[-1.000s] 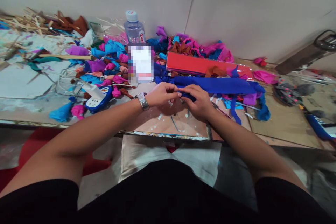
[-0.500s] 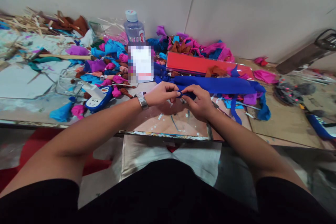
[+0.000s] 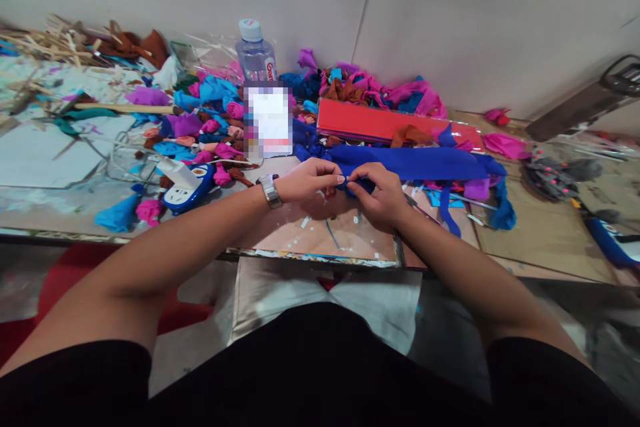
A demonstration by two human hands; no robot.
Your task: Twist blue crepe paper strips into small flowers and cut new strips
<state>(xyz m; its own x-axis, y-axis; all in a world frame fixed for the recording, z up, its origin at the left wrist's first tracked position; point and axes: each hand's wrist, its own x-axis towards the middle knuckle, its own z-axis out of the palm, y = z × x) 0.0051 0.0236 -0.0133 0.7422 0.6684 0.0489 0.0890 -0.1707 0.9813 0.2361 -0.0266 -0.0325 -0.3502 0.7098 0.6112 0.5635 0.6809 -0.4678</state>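
Fingertip to fingertip, my left hand [image 3: 313, 180] and my right hand [image 3: 376, 193] meet over the front of the table. Both are closed in a pinch on a small piece of dark blue crepe paper [image 3: 354, 185], mostly hidden by the fingers. Just behind them lies a long blue crepe paper strip [image 3: 415, 162], its right end over other scraps. A red paper pack [image 3: 370, 121] in clear wrapping rests beyond the strip. Left of my hands are several small crepe paper flowers [image 3: 210, 125] in pink, purple, blue and brown.
A clear bottle [image 3: 254, 57] stands at the back behind a phone [image 3: 270, 121] with a blurred screen. Nearer left sit a blue-and-white power socket [image 3: 187, 190] and its cable. Wooden sticks [image 3: 60, 47] are heaped far left. Cardboard [image 3: 535, 233] covers the right side.
My fingers have shifted slightly around the small blue piece, and the fingertips look a little farther apart. The things on the table have not moved.
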